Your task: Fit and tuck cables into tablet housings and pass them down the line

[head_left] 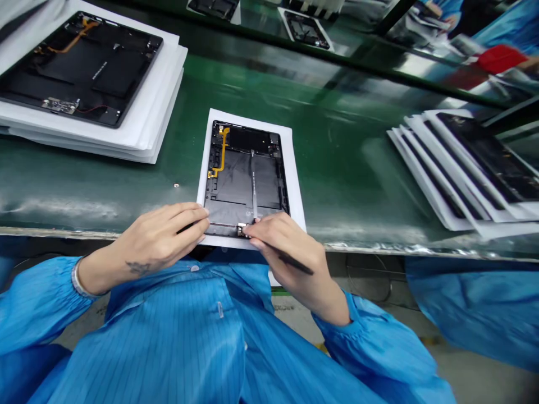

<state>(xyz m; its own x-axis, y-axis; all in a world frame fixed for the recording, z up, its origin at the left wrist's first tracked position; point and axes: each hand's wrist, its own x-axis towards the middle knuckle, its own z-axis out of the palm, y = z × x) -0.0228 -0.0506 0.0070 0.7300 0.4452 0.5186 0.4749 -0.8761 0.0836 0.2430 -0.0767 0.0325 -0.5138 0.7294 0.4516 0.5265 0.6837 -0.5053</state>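
Note:
An open black tablet housing (236,185) with an orange flex cable (223,151) lies on a white sheet (297,191) at the table's front edge. My right hand (290,247) is closed round a dark, thin tool (295,262), its fingertips at a small metallic part (241,229) on the housing's near edge. At the housing's near left corner rests my left hand (164,235), with a dark, slim item (185,228) between its fingers; the rest of that item is hidden.
Stacked housings with white sheets stand at the left (164,112) and right (438,191) of the green table (345,168). A tiny part (176,185) lies left of the sheet. A shelf with more housings runs behind.

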